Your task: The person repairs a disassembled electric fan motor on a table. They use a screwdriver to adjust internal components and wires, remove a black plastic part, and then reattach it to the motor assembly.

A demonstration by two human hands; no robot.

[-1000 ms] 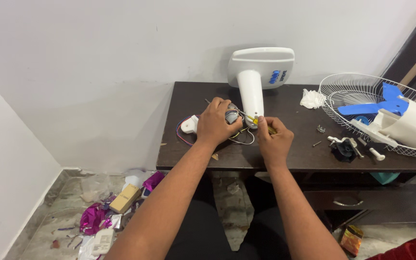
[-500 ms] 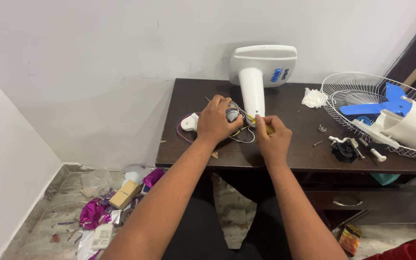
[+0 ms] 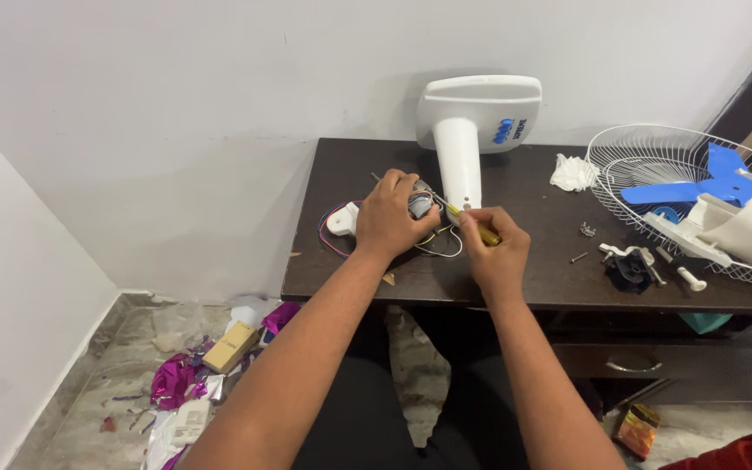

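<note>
My left hand is closed over a small grey fan motor on the dark wooden table, with coloured wires and a small white part trailing to its left. My right hand grips a yellow-handled screwdriver whose tip points into the motor. Just behind the hands lies the white fan stand and base, tipped over with its neck toward me.
A white wire fan guard holds blue blades and a white housing at the right. Black and white small parts, screws and a crumpled tissue lie nearby. Litter and a cardboard box cover the floor at left.
Both hands stay on the motor and screwdriver, with only slight shifts; the view has drifted a little.
</note>
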